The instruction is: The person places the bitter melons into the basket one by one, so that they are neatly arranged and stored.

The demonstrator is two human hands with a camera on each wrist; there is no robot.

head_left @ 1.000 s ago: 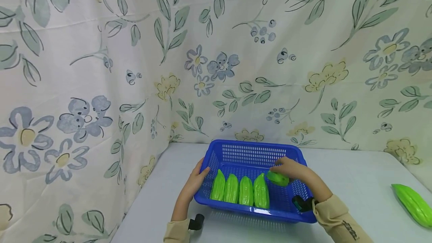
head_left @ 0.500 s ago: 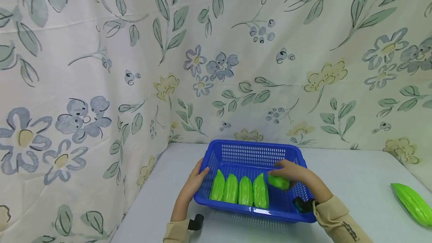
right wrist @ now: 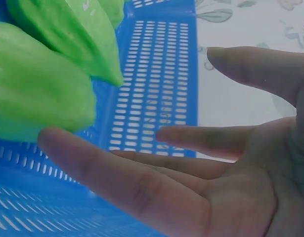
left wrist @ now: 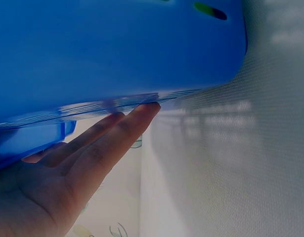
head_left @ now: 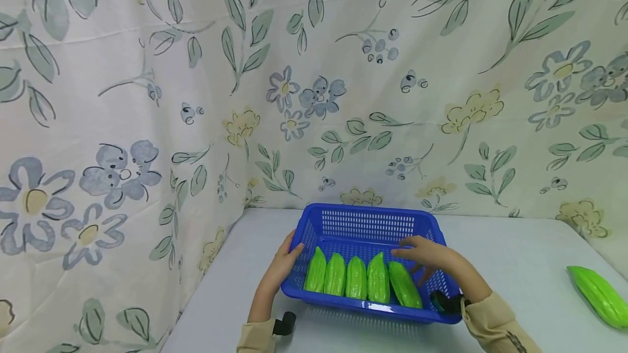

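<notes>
A blue plastic basket (head_left: pixel 373 309) with slotted walls stands on the table. Several bright green, ridged bitter melons (head_left: pixel 356 277) lie side by side along its near part. The rightmost bitter melon (head_left: pixel 405 285) leans at a slant against the row. My left hand (head_left: pixel 282 263) holds the basket's left side, its thumb over the rim and its fingers (left wrist: pixel 117 131) against the outside. Over the basket's right part, my right hand (head_left: pixel 428 255) has spread fingers with nothing between them. In the right wrist view, its fingertip is close to the nearest bitter melon (right wrist: pixel 38 89); whether they touch I cannot tell.
One more bitter melon (head_left: pixel 599 296) lies on the white table (head_left: pixel 520 266), to the right of the basket. Behind the table and along its left hangs a floral cloth (head_left: pixel 363 140). Each wrist wears a black camera (head_left: pixel 284 323).
My right hand has let go of the rightmost bitter melon, which now lies in the basket beside the others. Its fingers have spread and moved slightly right. The left hand keeps its place.
</notes>
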